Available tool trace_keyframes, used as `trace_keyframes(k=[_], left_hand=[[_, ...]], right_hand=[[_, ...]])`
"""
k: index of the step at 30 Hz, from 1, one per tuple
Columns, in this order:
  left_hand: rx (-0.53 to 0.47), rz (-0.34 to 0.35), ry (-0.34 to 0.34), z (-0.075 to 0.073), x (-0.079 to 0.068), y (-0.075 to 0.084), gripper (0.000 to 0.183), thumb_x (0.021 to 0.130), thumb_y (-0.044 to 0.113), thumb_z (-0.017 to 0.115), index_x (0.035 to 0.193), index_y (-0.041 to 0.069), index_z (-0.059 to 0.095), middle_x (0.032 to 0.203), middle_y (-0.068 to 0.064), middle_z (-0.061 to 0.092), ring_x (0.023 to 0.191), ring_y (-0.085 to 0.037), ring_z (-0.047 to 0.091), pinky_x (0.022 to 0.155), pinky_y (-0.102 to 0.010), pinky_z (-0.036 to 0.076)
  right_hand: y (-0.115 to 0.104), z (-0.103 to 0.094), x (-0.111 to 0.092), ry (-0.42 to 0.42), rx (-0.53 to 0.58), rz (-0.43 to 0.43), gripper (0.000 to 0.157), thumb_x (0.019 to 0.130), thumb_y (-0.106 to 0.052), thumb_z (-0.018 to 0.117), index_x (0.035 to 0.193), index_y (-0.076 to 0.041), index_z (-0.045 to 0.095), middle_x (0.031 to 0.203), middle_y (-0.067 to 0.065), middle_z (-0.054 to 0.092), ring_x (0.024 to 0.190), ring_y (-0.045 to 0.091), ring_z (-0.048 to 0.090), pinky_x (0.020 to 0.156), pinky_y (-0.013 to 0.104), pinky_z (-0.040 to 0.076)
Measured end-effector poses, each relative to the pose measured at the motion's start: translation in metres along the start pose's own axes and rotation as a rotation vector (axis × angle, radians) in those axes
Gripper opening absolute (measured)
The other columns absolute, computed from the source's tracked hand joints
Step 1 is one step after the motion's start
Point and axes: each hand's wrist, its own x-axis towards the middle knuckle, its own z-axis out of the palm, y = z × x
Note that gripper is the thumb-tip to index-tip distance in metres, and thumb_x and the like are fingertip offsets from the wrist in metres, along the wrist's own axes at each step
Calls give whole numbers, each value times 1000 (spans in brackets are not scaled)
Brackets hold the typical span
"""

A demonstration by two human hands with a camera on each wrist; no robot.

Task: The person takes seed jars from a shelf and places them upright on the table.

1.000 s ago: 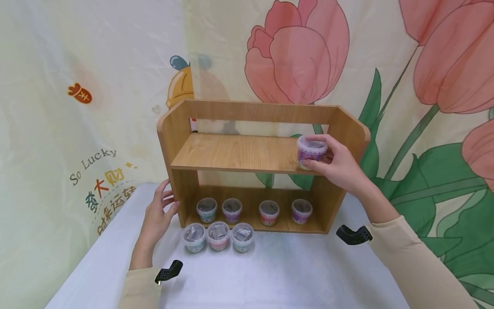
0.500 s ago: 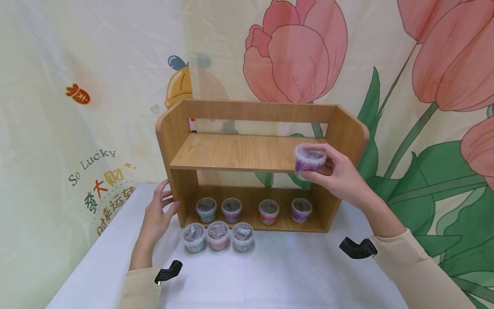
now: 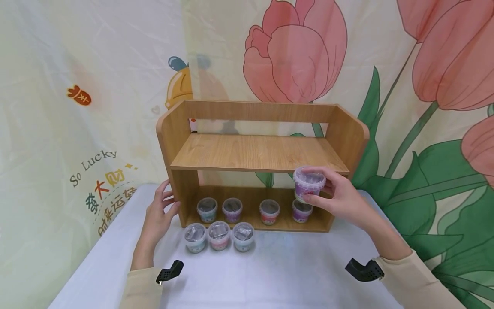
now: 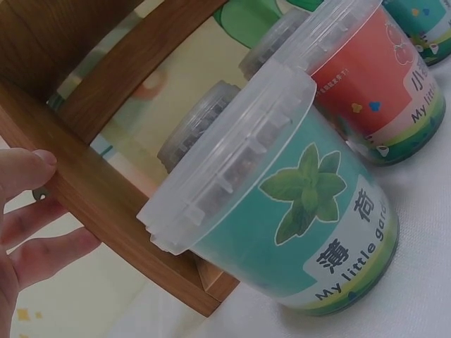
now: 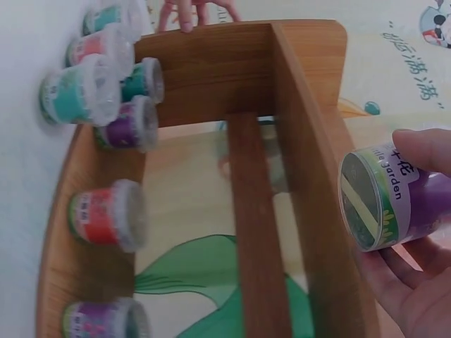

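In the head view my right hand (image 3: 337,193) grips a lidded purple tub (image 3: 308,186) between thumb and fingers. The right wrist view shows this purple tub tilted, with "garden" lettering and its clear base turned to the camera. It hangs in front of the wooden shelf (image 3: 239,152), below the upper board's level, and partly covers another purple tub (image 3: 302,212) on the lower board. My left hand (image 3: 159,210) rests against the shelf's left side panel, its fingertips on the panel. Beside it stands a mint-labelled tub (image 4: 282,211).
A teal tub (image 3: 207,210), a purple tub (image 3: 232,210) and a red tub (image 3: 269,211) also stand on the lower board. A pink tub (image 3: 218,236) and a pale teal tub (image 3: 243,237) are on the white cloth (image 3: 285,266) in front. A tulip-printed curtain (image 3: 216,38) hangs behind.
My right hand has lowered the purple tub from above the upper board's front edge to just in front of the lower compartment. The left hand and the standing tubs stay put.
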Motion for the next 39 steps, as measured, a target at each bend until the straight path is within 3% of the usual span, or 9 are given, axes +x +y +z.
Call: trace_keyframes(k=[16,23,39], left_hand=[[-8,11,2,0,-1,-2,94,106,4,64,166,51,9,151,-26,51,133,-49,59,95,-60,60],[-9,2,4,1,-2,0,94,105,3,64,166,51,10,151,-27,51,133,-50,59,95,-61,60],[-7,11,9,0,0,0,94,105,3,64,166,50,11,151,-26,52,132,-49,60,96,-61,60]], right_hand=[[57,55,-23,-93,154,21,60,89,-8,87,142,-18,58,144,14,56,129,40,56,100,22,58],[78,77,-27,-128,217,69,61,88,-11,88,141,-18,61,143,12,56,123,34,60,100,29,60],[113,122,-29,-152,288,131,61,87,-11,89,140,-17,61,141,14,59,123,30,63,103,21,55]])
